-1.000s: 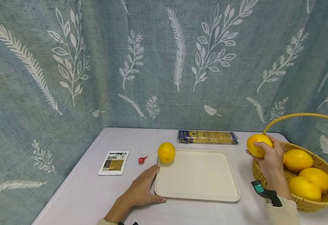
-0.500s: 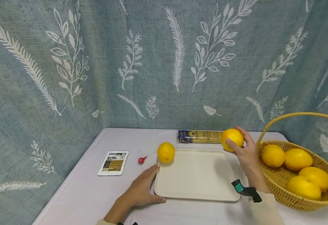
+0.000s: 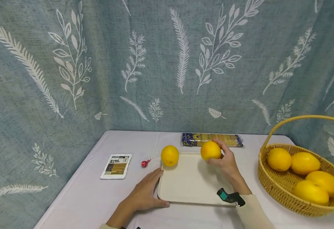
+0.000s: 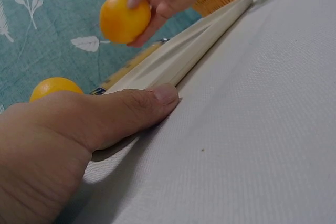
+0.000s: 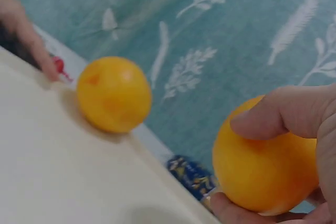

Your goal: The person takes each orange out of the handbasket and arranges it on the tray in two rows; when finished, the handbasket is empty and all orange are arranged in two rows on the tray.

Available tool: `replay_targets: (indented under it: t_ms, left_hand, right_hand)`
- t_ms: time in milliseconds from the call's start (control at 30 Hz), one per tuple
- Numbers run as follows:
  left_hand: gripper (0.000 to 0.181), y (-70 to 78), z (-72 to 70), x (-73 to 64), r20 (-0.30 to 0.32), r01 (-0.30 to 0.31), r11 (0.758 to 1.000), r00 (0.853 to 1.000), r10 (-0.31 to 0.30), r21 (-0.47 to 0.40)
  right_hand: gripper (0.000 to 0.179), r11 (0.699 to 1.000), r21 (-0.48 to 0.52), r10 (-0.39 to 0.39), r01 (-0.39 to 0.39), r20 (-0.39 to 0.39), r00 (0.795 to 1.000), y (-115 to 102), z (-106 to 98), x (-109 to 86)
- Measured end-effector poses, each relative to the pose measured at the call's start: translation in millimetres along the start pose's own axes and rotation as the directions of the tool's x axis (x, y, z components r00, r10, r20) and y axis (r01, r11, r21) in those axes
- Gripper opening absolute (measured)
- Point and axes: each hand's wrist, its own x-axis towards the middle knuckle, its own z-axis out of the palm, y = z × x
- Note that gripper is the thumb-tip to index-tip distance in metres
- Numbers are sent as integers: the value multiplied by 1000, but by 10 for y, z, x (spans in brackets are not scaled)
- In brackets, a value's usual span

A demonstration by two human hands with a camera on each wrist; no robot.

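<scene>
My right hand point(image 3: 225, 162) holds a round orange point(image 3: 210, 151) between thumb and fingers above the back of the cream tray point(image 3: 195, 187). In the right wrist view the thumb lies over the held orange point(image 5: 265, 166), with fingers beneath it. Another orange point(image 3: 169, 156) sits in the tray's back left corner. My left hand point(image 3: 145, 190) rests at the tray's left side, fingers extended along the edge and thumb near the front left corner. The left wrist view shows that thumb point(image 4: 136, 106) lying straight by the tray rim.
A wicker basket point(image 3: 281, 194) with a tall handle and several yellow-orange fruits stands at the right. Behind the tray lies a long pack of noodles point(image 3: 212, 140). On the left are a red lollipop point(image 3: 145, 163) and a flat white packet point(image 3: 116, 166).
My right hand has carried the orange leftward from above the basket to above the tray. The left hand and the orange in the tray have stayed in place.
</scene>
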Motion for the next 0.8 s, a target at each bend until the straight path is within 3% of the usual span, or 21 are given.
replay_targets:
  t_ms: [367,633,800]
  left_hand:
    - [121,-3,12,-6,-10,-8,1000,1000,8,1]
    - [120,-6,3,4,-13,-12,1000,1000,12,9]
    - [119,-3,2,2,-11,-10,1000,1000,10,3]
  right_hand:
    - [81,970,-184,-139,158,111,984,306,211,69]
    - [80,943,-285,-120,173,193,974,377,293,49]
    - [79,945,-275,-115,178,229,966,370,317,40]
